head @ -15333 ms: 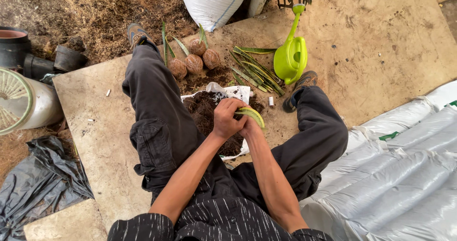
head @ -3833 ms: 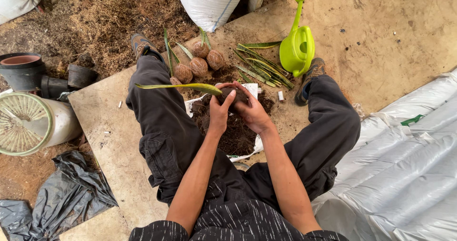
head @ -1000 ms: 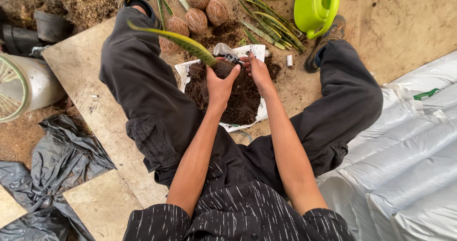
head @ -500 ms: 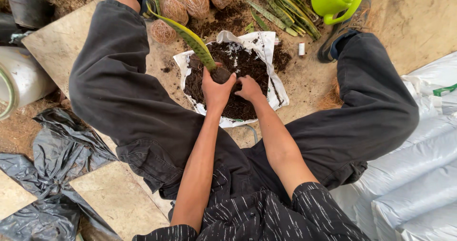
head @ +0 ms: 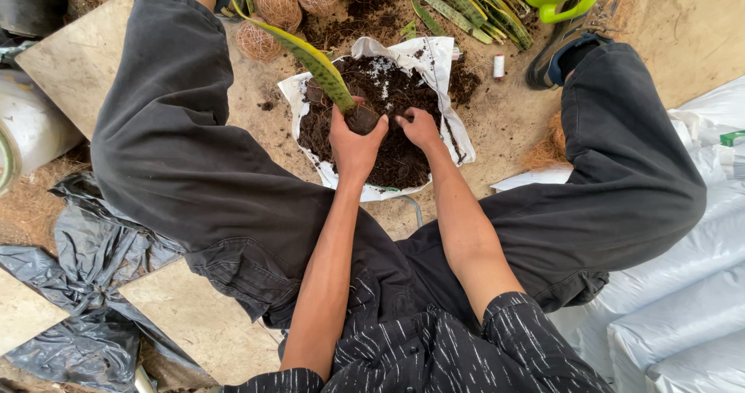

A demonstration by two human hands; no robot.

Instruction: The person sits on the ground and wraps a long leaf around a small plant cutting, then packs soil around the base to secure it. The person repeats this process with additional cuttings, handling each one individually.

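Down at the white bag [head: 442, 55] of dark soil [head: 388, 106] now, lower than 1 second ago. Left hand [head: 353, 141] gripping the leaf cutting [head: 314, 63] by its soil ball. Right hand [head: 419, 125] scooping soil, fingers curled, holding nothing whole.

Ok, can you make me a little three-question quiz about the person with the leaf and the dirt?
1. True or false: the left hand holds the base of the long green leaf.
2. What is the right hand touching? A) watering can B) dark soil C) black plastic sheet
3. Fill in: the soil lies in an opened ____ bag.

Key: 1 true; 2 B; 3 white
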